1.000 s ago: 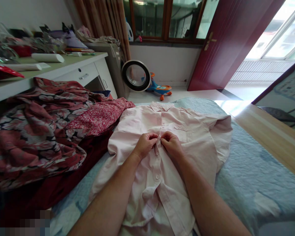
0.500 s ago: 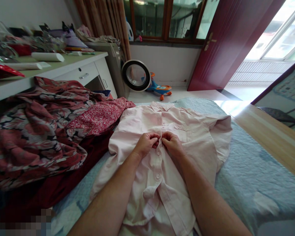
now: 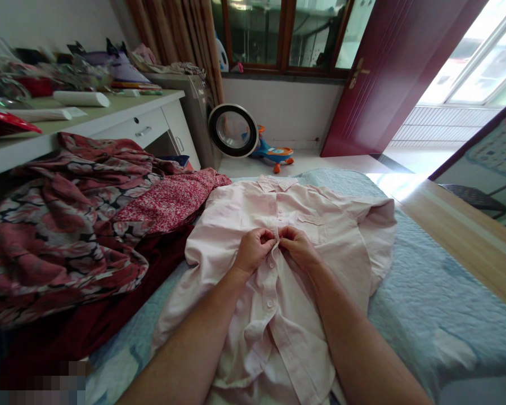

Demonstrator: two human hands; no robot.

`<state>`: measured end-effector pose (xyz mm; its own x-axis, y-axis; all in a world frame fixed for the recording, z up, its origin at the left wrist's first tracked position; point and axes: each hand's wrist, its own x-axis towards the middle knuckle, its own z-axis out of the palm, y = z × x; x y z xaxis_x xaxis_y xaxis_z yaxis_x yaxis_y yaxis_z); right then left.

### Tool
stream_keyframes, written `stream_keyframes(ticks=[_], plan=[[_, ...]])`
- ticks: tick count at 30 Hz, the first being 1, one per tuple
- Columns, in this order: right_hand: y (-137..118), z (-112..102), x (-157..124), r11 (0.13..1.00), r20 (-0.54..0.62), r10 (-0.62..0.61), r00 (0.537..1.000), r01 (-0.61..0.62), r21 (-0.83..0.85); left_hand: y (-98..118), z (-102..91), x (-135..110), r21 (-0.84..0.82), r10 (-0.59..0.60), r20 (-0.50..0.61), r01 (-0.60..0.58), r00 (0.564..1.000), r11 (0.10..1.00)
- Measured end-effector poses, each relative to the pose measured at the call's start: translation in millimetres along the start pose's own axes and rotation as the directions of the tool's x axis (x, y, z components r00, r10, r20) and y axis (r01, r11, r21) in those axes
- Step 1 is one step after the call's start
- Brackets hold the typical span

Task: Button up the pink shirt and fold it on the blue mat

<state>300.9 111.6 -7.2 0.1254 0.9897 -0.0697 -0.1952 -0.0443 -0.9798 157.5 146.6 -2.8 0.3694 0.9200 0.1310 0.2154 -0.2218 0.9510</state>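
Note:
A pale pink button-up shirt (image 3: 231, 208) lies spread front side up on a light blue quilt (image 3: 421, 281), collar away from me. Both hands meet at its front placket, about mid-chest. With fingers pinched, my left hand (image 3: 256, 247) grips the placket edge from the left. Opposite it, my right hand (image 3: 299, 246) pinches the same edge from the right. Whatever button lies between the fingertips is hidden. Below the hands, buttons (image 3: 270, 304) show along the placket, and the lower front hangs apart in folds.
Floral clothes (image 3: 67, 225) and dark red cloth are heaped at left, beside a cluttered white desk (image 3: 121, 126). Beyond the bed are a washing machine with its round door (image 3: 233, 130) open, a blue and orange ride-on toy (image 3: 276, 153) and a red door (image 3: 388, 67).
My left hand has turned slightly, its fingers closing in nearer the placket. My right hand stays nearly in place, and the shirt has hardly shifted.

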Motion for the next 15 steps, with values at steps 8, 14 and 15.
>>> stream_keyframes(ticks=[8, 14, 15], plan=[[2.8, 1.5, 0.9, 0.997, -0.034, -0.058, 0.998, 0.056, -0.057, 4.0, -0.8, -0.6, 0.236, 0.137, 0.0, -0.133, 0.991, 0.963], [3.9, 0.9, 1.5, 0.992, -0.075, -0.006, 0.997, -0.004, -0.126, 3.5, -1.2, -1.8, 0.298, 0.216, 0.034, -0.216, 0.976, 0.93], [5.5, 0.7, 2.1, 0.991, -0.083, -0.02, 0.996, 0.009, -0.137, 2.8, -0.8, -2.0, 0.287, 0.209, 0.029, -0.208, 0.978, 0.935]])
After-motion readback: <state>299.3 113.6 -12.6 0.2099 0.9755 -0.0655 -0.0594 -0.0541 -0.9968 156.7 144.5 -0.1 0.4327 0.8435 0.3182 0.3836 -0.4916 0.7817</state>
